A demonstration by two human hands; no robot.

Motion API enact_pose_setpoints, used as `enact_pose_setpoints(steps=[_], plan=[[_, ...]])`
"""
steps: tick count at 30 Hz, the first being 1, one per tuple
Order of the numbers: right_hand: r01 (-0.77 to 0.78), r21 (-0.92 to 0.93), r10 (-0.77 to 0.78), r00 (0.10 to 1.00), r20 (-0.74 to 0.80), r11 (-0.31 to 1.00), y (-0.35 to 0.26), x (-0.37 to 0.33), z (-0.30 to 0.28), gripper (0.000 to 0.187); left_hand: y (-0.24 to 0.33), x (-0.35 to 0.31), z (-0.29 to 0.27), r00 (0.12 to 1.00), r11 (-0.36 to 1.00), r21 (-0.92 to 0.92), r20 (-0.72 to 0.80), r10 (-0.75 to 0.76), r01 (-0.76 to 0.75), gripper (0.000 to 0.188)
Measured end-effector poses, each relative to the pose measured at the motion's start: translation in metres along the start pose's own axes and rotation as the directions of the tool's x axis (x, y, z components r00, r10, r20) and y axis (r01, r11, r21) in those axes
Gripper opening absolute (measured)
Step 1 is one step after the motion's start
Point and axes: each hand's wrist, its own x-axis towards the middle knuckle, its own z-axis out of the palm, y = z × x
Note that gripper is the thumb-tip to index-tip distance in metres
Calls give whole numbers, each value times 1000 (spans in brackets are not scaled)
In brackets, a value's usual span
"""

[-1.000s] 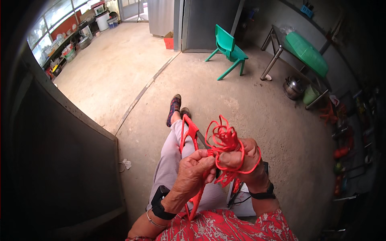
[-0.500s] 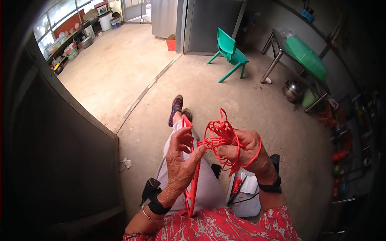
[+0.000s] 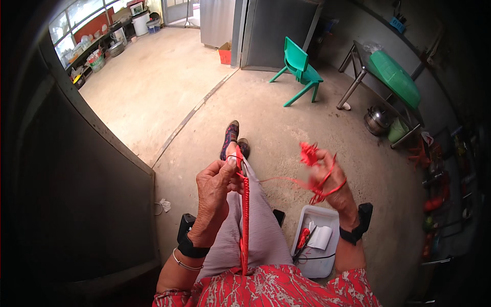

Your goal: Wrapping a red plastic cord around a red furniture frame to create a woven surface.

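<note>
My left hand (image 3: 215, 183) is closed, thumb against fingers, on the upper end of a braided red cord strip (image 3: 245, 225). That strip hangs down over my lap to my shirt. Out to the right, my right hand (image 3: 332, 181) grips a bundle of red cord (image 3: 309, 154), its fingers blurred by motion. Loops of the cord also lie around that hand. A stretch of cord runs taut between the two hands.
A white plastic tray (image 3: 330, 217) at my right holds red cord, a white roll and a dark-handled tool. A dark phone (image 3: 279, 217) lies beside my thigh. Further off are a green chair (image 3: 303, 66), a metal-legged table (image 3: 358, 77) and a steel pot (image 3: 377, 120).
My right hand has swung right with the cord bundle, drawing the strand out. My left hand's spread fingers have closed on the strip's top. The view has shifted slightly.
</note>
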Motion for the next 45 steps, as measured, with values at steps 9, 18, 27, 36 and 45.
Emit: enact_pose_setpoints(steps=[9, 18, 27, 36, 45], plan=[[128, -61, -86, 884, 460, 990, 33, -7, 88, 20, -10, -12, -22, 992, 991, 81, -71, -102, 107, 21], [-13, 479, -167, 928, 332, 878, 21, 15, 128, 22, -8, -23, -37, 994, 989, 106, -47, -101, 106, 19], [133, 232, -197, 939, 283, 964, 27, 23, 110, 24, -8, -15, -45, 991, 998, 23, -114, 64, -62, 14], [582, -4, -571, 800, 182, 813, -18, 54, 107, 23, 14, -4, -27, 978, 974, -108, -85, 188, -197, 11], [306, 194, -354, 883, 308, 932, -21, 67, 114, 18, 29, -2, -23, 960, 965, -11, -109, 258, -260, 13]])
